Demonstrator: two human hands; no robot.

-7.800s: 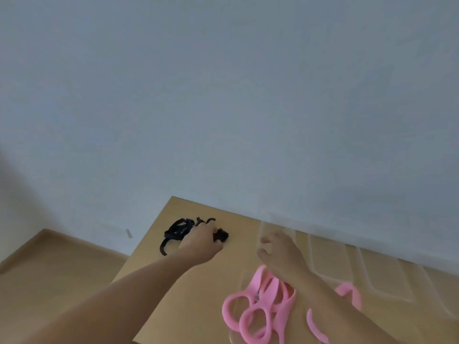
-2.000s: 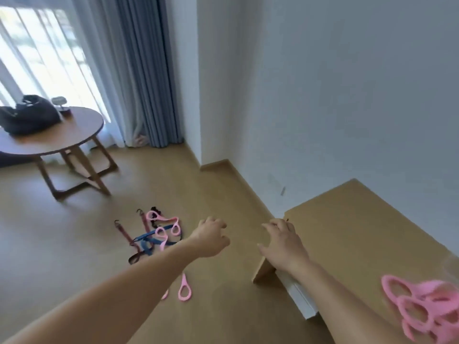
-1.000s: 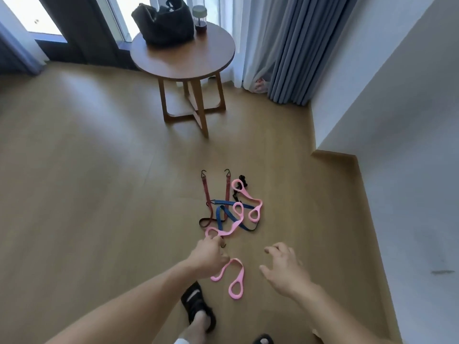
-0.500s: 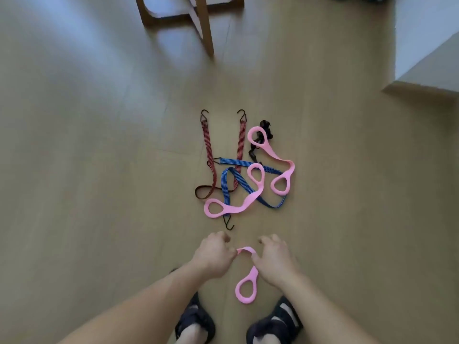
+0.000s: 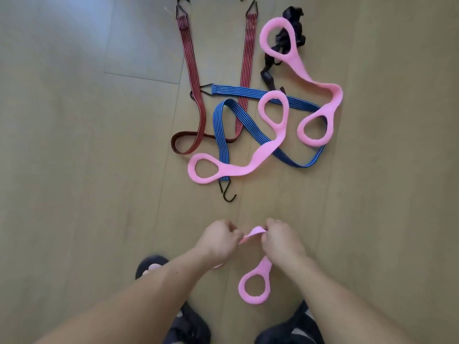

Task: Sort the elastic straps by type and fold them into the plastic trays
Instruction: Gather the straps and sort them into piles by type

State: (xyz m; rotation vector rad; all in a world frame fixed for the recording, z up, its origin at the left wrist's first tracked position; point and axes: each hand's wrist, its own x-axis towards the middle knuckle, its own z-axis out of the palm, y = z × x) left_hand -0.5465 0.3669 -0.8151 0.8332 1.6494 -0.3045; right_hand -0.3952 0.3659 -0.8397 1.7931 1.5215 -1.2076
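The held strap [image 5: 254, 286] is pink and is up in the air, close in front of the person, above the floor [image 5: 74, 170]. The left hand [image 5: 218, 242] and the right hand [image 5: 280, 242] are near each other, both with fingers curled, and each one pinches the strap. A short piece arches between the two grips. Under the right hand one end loop hangs down; whether it touches the floor, I cannot tell. A small bit of pink shows under the left hand too.

Farther away the other straps lie in one pile on the floor, well apart from the hands. The middle pink strap [image 5: 258, 157] lies across the blue cord [image 5: 220, 135], and a black hook of this cord comes out just below its nearer loop. The far pink strap [image 5: 299, 64] curves on the right side, and its far loop lies over the black strap [image 5: 294, 16]. The red cord [image 5: 189, 58] is on the left, bent in a U, with both hooks pointing away from the person, and it crosses the blue cord.

At the bottom edge the dark sandals [image 5: 290, 328] are seen.
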